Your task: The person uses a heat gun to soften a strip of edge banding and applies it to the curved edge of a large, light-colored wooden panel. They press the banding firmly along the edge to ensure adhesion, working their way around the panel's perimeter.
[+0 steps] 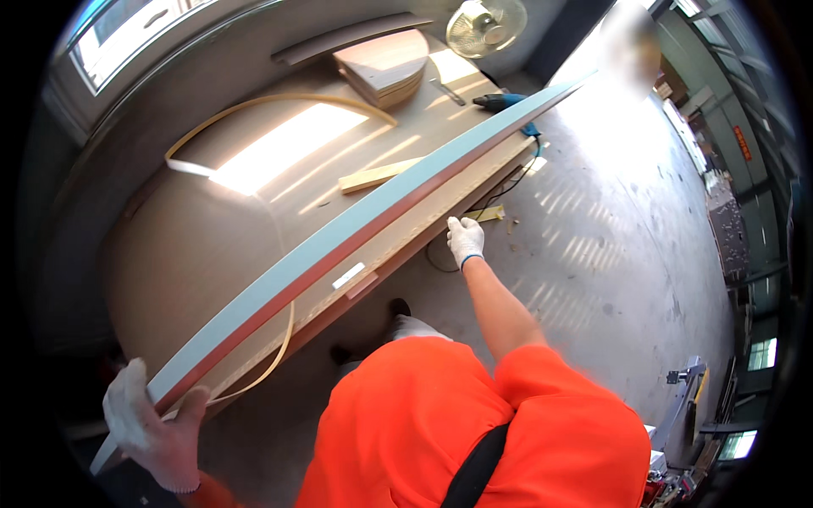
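A long, narrow board with a pale blue face and a reddish-brown edge lies diagonally across the worktable. My left hand, in a white glove, wraps round its near left end, thumb on one side and fingers on the other. From beside that thumb a thin yellowish strip loops out past the table's edge. My right hand, gloved too, is closed just off the table's front side, apart from the board. Whatever its curled fingers may hold is hidden.
On the wooden worktable lie a curved yellowish strip, a wood block, stacked curved panels and a blue-black power tool with a cord. A fan stands behind. Scraps litter the floor.
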Available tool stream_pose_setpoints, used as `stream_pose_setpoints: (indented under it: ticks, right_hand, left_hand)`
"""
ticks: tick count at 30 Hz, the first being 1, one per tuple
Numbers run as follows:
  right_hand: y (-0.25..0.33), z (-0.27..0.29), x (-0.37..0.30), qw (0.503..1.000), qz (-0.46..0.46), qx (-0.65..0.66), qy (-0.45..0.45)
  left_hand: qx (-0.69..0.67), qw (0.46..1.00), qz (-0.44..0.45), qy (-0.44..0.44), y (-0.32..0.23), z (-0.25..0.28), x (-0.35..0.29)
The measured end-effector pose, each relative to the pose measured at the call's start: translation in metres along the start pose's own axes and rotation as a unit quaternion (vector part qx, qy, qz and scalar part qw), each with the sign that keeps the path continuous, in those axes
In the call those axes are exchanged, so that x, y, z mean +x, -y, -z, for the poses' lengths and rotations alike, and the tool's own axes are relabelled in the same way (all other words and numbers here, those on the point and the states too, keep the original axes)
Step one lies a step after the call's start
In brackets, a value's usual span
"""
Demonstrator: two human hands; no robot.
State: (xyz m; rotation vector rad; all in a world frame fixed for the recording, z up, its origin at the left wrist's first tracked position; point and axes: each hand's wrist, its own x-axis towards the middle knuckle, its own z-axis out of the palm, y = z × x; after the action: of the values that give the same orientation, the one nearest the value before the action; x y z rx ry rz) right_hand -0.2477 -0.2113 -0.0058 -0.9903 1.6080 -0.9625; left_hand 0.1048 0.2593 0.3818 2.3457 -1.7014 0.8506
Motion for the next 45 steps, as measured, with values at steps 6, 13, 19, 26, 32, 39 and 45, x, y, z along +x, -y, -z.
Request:
stream_pose_setpoints:
  ticks: [6,13,19,26,32,39,45]
  right_hand:
    - [0.016,0.104,0.159,0.975,0.141,-0.144,-0.092]
    - [0.130,0.141,0.352,0.907,0.262,-0.315,-0.092]
    - [0.170,0.153,0.471,0.811,0.272,-0.504,-0.122]
    - [0.191,0.152,0.523,0.828,0.227,-0.510,0.052]
    - [0.219,0.157,0.546,0.842,0.160,-0.506,0.099]
    - [0.195,0.252,0.552,0.974,0.156,-0.160,-0.019]
    - [0.062,0.311,0.359,0.992,0.079,-0.027,-0.092]
  left_hand:
    - [0.069,0.996,0.035,-0.044,-0.030,0.003,0.018]
    - [0.263,0.952,0.141,-0.066,-0.127,-0.033,0.046]
    - [0.308,0.910,0.277,-0.019,-0.182,-0.041,0.068]
    - [0.265,0.913,0.311,-0.006,-0.214,-0.036,0.115]
    - [0.253,0.861,0.442,-0.009,-0.210,-0.014,0.067]
    - [0.157,0.823,0.541,-0.072,-0.167,-0.066,-0.077]
    - [0.160,0.914,0.369,0.055,-0.147,-0.138,-0.155]
